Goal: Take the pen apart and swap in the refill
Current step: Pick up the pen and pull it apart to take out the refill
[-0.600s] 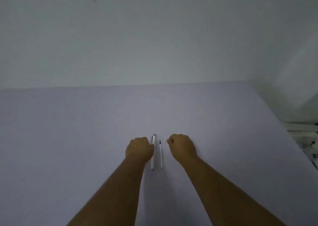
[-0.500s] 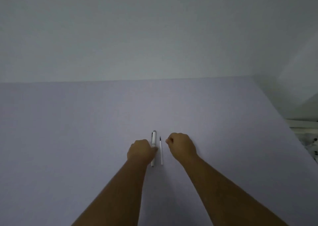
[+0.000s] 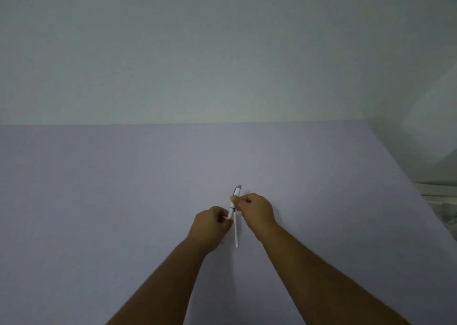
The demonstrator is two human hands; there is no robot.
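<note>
A white pen with a grey end cap and a dark ring is held between both hands, tilted with its cap end pointing away from me. My left hand pinches its near end. My right hand grips its upper half with thumb and fingers. A thin white refill lies on the table just under the pen, its far end hidden behind my right hand.
The lilac table runs to a pale wall at the back. Its right edge slants down toward me, with cluttered pale objects beyond it on the right.
Both hands were closed fists on either side of the pen and refill lying on the table. They have since closed in on the pen and taken hold of it.
</note>
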